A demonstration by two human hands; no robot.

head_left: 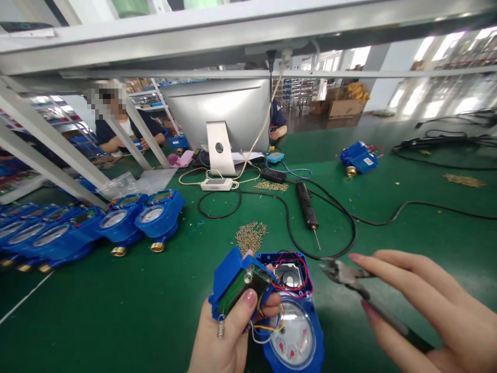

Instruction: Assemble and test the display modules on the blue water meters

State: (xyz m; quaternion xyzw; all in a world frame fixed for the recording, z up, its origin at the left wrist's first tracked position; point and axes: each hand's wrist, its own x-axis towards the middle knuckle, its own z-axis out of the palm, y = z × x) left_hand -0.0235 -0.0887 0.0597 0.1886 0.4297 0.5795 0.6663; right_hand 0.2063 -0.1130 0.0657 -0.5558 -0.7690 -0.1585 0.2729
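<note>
My left hand [229, 331] grips a blue plastic housing [232, 272] with a green circuit board [243, 290] in it, the thumb pressed on the board. A small metal spring [221, 328] hangs from its lower corner. Coloured wires run from it to a blue water meter [319, 339] with a round clear dial, lying on the bench just right of that hand. The meter's upper compartment stands open, with red wires inside. In my right hand [438, 305] is a pair of cutting pliers [345, 274], its jaws pointing left toward the meter; the grip is partly hidden by the fingers.
Brass screws [250, 237] lie heaped beyond my left hand. Behind the meter are an electric screwdriver [306, 207] and its black cable. Several blue meters [159, 215] line the left; another meter [359, 157] sits far right. A monitor [221, 114] and co-workers are beyond.
</note>
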